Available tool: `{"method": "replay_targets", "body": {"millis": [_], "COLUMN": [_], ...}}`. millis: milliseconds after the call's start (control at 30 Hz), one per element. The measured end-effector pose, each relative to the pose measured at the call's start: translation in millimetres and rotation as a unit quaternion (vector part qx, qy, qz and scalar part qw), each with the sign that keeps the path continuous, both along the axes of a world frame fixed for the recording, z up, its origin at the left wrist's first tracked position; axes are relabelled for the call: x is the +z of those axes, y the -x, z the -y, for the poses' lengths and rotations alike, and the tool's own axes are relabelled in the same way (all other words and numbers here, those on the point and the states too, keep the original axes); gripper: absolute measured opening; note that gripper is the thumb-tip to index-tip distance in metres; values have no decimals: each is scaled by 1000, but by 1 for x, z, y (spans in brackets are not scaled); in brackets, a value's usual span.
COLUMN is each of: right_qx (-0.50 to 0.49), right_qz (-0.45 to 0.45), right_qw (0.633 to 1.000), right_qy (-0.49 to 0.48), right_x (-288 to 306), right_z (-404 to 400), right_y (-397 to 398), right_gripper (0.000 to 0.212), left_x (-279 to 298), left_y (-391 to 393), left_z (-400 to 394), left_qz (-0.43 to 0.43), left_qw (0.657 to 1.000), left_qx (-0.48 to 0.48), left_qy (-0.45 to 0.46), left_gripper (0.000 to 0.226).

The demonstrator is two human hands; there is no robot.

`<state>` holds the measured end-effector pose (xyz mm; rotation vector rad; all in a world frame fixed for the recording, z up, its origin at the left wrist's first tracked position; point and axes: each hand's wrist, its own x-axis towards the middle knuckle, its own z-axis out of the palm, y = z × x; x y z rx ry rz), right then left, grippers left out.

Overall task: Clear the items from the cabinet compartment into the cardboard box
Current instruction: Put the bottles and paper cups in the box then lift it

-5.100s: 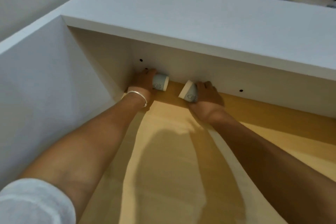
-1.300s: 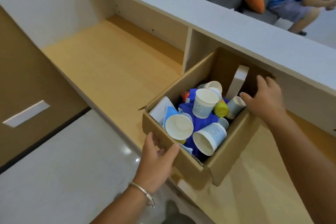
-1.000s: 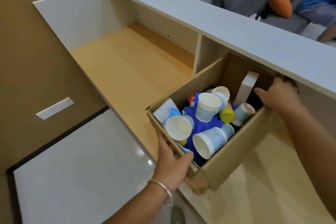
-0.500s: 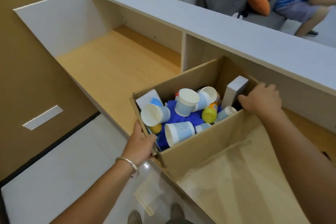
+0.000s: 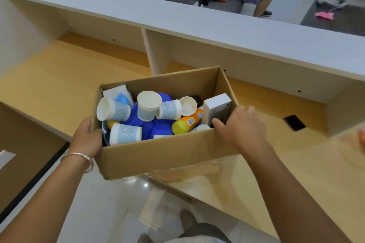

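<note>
The open cardboard box (image 5: 158,154) hangs over the front edge of the wooden shelf, held at both ends. My left hand (image 5: 87,138) grips its left wall and my right hand (image 5: 241,126) grips its right wall. Inside lie several pale blue paper cups (image 5: 126,134), a blue cloth (image 5: 156,124), a yellow bottle (image 5: 186,123), a white carton (image 5: 216,107) and a white packet (image 5: 116,91). The cabinet compartment (image 5: 65,69) at the left shows only bare wood.
A white divider (image 5: 150,51) splits the cabinet under a long white top (image 5: 177,23). A black rectangular object (image 5: 294,122) lies on the shelf at the right. A person sits on a grey sofa behind the cabinet. Tiled floor and my shoes are below.
Both hands carried cups out of the compartment earlier. In the last second the box has swung round and come toward me, off the shelf edge, with both hands on its walls.
</note>
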<state>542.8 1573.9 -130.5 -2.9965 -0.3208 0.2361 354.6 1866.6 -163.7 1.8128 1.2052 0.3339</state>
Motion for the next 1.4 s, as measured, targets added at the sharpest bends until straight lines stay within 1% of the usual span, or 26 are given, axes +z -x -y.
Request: {"method": "replay_targets", "body": {"millis": [133,233,267,300,367,467,533,600,667,733,867,967,1067,1133,1267,1300,1400], "right_qx": [-22,-8,10,30,56,60,61,61,62,62,33,-1,-35,-49,-83,-93,-112], "right_qz": [-23,-34,-45,-56,-67,-50,-43,-39,-32,-13,15,13,18,23,25,26,23], "right_qw": [999,995,993,991,992,996,997,997,998,998,999,1000,999,999,996,995,993], "right_qy": [-27,-92,-112,-120,-95,-41,-18,0,9,9,5,1,-3,-1,16,17,20], "right_x": [4,0,-3,-7,-12,-12,-11,-9,-7,-8,-8,-6,-4,-4,-7,-8,-10], "right_z": [16,20,18,15,10,12,16,21,25,33,53,74,98,116,155,166,201], "right_y": [-3,-20,-22,-23,-23,-25,-25,-22,-15,-4,31,55,80,98,138,148,176], "right_gripper": [58,46,49,57,68,64,56,53,56,58,56,64,58,54,57,59,61], "left_x": [4,8,10,10,11,12,11,14,18,20,19,20,20,21,13,11,7], "left_y": [-2,-2,-3,-4,-5,-8,-10,-15,-18,-20,-13,-7,3,10,26,30,47], "left_z": [-7,-9,-7,-6,-3,1,4,9,15,19,24,31,48,63,92,100,132], "left_qz": [-12,-30,-31,-34,-47,-85,-146,-227,-286,-305,-275,-227,-167,-143,-114,-106,-95], "left_qw": [998,997,996,995,991,981,965,937,909,895,893,899,905,904,897,896,879], "left_qx": [-55,-77,-87,-93,-106,-133,-156,-176,-189,-201,-212,-230,-251,-265,-287,-295,-336], "left_qy": [17,-9,-17,-29,-61,-111,-150,-199,-235,-257,-285,-295,-300,-302,-316,-316,-325], "left_gripper": [53,56,56,55,54,51,37,20,20,22,23,20,13,11,13,19,64]}}
